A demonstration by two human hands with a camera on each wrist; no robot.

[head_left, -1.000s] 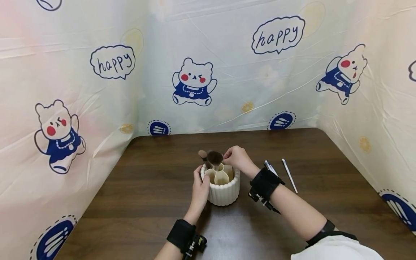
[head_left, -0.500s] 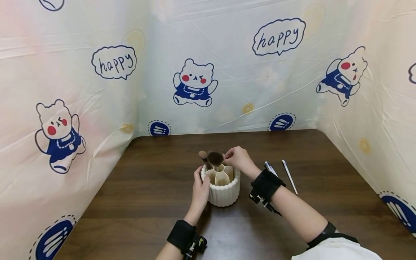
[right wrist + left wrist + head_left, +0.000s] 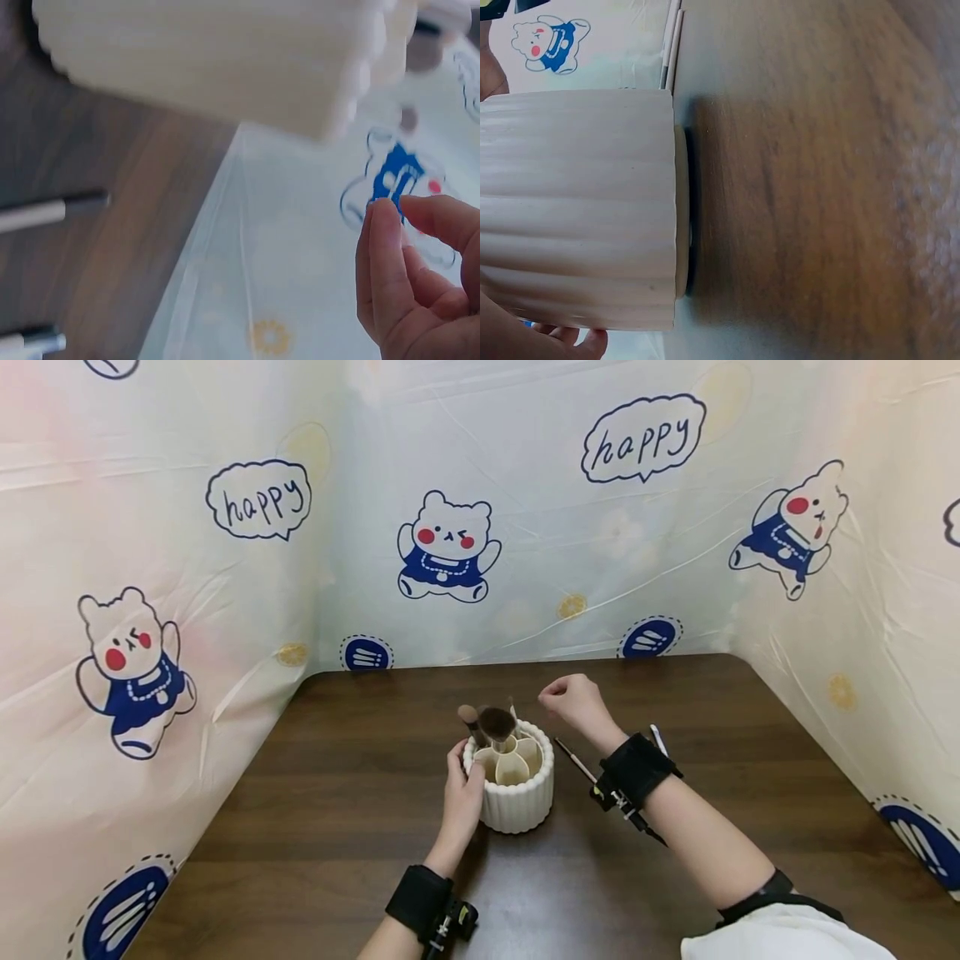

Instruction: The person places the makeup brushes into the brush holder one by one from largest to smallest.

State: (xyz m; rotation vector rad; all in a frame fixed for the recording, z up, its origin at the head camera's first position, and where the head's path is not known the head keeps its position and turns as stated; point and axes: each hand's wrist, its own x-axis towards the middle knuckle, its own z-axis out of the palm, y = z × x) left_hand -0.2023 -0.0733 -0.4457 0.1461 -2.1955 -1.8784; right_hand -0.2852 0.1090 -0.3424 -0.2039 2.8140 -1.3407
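A white ribbed brush holder [image 3: 517, 810] with inner compartments stands upright on the table. My left hand [image 3: 461, 793] grips its left side, thumb at the rim; in the left wrist view its fingertips [image 3: 592, 341] wrap the wall. A large fluffy makeup brush [image 3: 497, 724] and a smaller rounded one [image 3: 468, 717] stand inside it, bristles up. Toward the back of the holder rises a thin brush [image 3: 513, 708]. Beyond the holder's right rim, my right hand [image 3: 581, 706] hovers with loosely bent fingers, holding nothing; the right wrist view shows a gap between thumb and forefinger.
Right of the holder, a slim dark-tipped brush [image 3: 576, 762] lies on the brown table [image 3: 337, 827], partly under the right wrist. Another thin white-handled piece [image 3: 657, 739] shows behind the forearm. A printed curtain [image 3: 540, 527] encloses the back and sides.
My right hand has left the holder's rim, moving right and away from me, and the thin brush stays in the holder. My left hand keeps its grip.
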